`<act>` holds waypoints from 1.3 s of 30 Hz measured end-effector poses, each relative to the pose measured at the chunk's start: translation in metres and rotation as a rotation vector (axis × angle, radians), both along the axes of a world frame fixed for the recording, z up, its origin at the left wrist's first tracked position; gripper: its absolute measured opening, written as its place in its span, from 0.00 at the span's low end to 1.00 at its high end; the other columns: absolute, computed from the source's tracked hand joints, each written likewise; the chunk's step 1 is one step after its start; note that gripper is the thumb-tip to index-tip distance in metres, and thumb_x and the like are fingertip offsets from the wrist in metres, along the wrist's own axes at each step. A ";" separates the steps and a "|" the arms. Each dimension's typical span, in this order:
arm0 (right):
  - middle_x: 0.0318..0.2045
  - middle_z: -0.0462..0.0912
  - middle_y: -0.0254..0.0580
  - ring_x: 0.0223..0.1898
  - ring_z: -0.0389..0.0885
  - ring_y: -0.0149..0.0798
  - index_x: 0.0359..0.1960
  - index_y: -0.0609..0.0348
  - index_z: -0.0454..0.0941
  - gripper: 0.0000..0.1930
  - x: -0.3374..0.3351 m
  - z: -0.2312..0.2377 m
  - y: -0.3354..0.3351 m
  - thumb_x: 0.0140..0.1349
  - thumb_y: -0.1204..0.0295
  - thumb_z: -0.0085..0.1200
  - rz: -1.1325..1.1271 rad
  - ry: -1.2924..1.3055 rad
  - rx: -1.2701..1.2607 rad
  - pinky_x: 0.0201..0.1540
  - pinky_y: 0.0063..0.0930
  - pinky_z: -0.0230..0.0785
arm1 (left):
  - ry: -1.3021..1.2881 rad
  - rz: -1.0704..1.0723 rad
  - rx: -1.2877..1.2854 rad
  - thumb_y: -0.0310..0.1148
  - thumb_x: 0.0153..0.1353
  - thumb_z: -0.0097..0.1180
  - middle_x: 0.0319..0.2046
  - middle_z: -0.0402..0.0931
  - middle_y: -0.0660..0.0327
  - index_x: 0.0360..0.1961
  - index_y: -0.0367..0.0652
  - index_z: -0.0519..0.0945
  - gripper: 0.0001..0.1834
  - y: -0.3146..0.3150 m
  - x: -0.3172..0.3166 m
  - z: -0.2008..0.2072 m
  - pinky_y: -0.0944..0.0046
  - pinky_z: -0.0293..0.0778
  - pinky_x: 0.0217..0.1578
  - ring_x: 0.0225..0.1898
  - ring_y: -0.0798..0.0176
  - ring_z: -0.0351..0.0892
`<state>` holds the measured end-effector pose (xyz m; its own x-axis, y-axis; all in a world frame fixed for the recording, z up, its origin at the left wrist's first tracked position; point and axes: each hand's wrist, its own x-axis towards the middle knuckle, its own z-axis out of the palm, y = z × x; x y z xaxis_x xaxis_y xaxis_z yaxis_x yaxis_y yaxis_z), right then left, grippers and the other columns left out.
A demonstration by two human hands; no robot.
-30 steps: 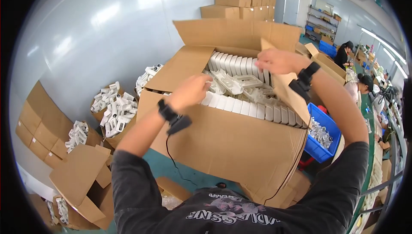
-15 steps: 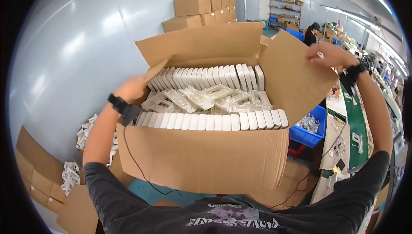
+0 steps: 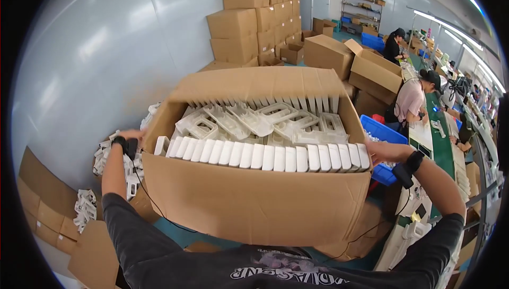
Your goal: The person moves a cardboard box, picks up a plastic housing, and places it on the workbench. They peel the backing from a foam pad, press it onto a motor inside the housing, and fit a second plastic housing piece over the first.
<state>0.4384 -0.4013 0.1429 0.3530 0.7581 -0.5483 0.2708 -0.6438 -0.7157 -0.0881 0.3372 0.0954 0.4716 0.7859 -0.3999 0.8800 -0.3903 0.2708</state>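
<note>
Box [image 3: 254, 204] holds white parts [image 3: 254, 156]; your right hand [image 3: 386, 152] touches its right side; your left hand [image 3: 132, 135] is near its left; whether your fingers [image 3: 373, 151] grip, I cannot tell.

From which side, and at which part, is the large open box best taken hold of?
Probably at both side walls, one hand coming from the left, one from the right. The box is wide, white parts fill its open top, and these walls stand upright.
</note>
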 end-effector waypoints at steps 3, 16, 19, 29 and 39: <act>0.51 0.82 0.55 0.49 0.84 0.45 0.61 0.65 0.73 0.46 -0.013 0.029 0.038 0.68 0.30 0.33 0.172 -0.182 -0.213 0.56 0.34 0.75 | -0.335 -0.034 -0.233 0.74 0.67 0.31 0.50 0.83 0.56 0.59 0.38 0.78 0.48 -0.052 0.018 -0.032 0.58 0.77 0.49 0.48 0.60 0.82; 0.68 0.64 0.60 0.70 0.61 0.59 0.71 0.64 0.58 0.32 0.021 0.024 0.157 0.66 0.74 0.53 0.674 -0.971 0.194 0.72 0.44 0.53 | -0.171 0.016 -0.385 0.64 0.58 0.64 0.23 0.75 0.65 0.53 0.38 0.79 0.38 -0.080 0.040 0.028 0.70 0.70 0.19 0.18 0.72 0.72; 0.70 0.57 0.66 0.72 0.53 0.64 0.74 0.61 0.52 0.42 0.019 0.042 0.194 0.61 0.70 0.60 0.570 -1.319 0.433 0.74 0.56 0.44 | -0.179 -0.113 -0.318 0.64 0.59 0.63 0.45 0.76 0.61 0.75 0.47 0.51 0.54 -0.075 0.039 0.026 0.71 0.68 0.25 0.28 0.75 0.71; 0.64 0.73 0.53 0.64 0.73 0.50 0.72 0.62 0.59 0.44 0.172 0.044 0.350 0.60 0.52 0.64 0.222 -1.285 0.379 0.66 0.46 0.65 | -0.116 -0.252 -0.157 0.58 0.62 0.59 0.32 0.79 0.54 0.70 0.36 0.51 0.49 -0.035 0.053 0.012 0.59 0.73 0.30 0.26 0.62 0.76; 0.19 0.80 0.35 0.20 0.72 0.33 0.25 0.66 0.82 0.29 0.167 0.013 0.355 0.64 0.46 0.61 0.308 -0.930 -0.041 0.25 0.34 0.68 | -0.092 -0.071 -0.059 0.58 0.65 0.54 0.30 0.80 0.54 0.47 0.32 0.78 0.33 -0.029 0.123 0.014 0.58 0.72 0.24 0.24 0.62 0.77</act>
